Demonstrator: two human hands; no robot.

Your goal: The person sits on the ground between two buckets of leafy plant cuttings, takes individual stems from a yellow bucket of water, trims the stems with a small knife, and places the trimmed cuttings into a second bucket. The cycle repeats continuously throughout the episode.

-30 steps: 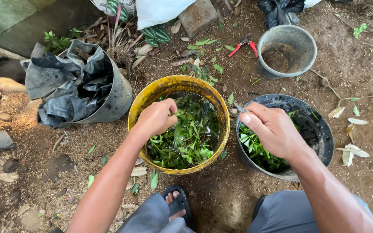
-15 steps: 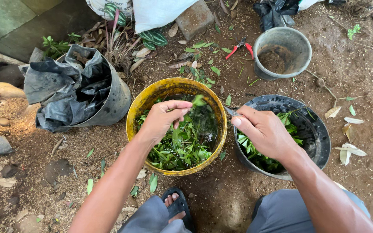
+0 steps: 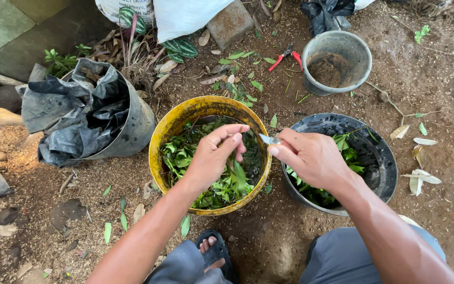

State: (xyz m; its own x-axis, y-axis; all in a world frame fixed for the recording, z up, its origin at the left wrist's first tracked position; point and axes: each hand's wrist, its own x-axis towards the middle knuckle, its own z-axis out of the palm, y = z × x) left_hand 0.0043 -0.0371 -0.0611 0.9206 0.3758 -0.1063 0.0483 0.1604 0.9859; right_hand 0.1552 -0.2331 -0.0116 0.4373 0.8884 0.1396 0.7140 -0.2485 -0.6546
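Ground: bare soil (image 3: 437, 84) strewn with leaves, as I see it from above.
Left hand (image 3: 214, 158): fingers curled loosely over the yellow bucket (image 3: 170, 126), touching green leaves (image 3: 222, 186) inside.
Right hand (image 3: 311, 158): closed, pinching a small blade (image 3: 268, 139) between the buckets.
Black bucket (image 3: 384, 158): just beside the yellow one, holds leafy cuttings.
Beyond: grey pot (image 3: 337, 58), red pruners (image 3: 287, 55).
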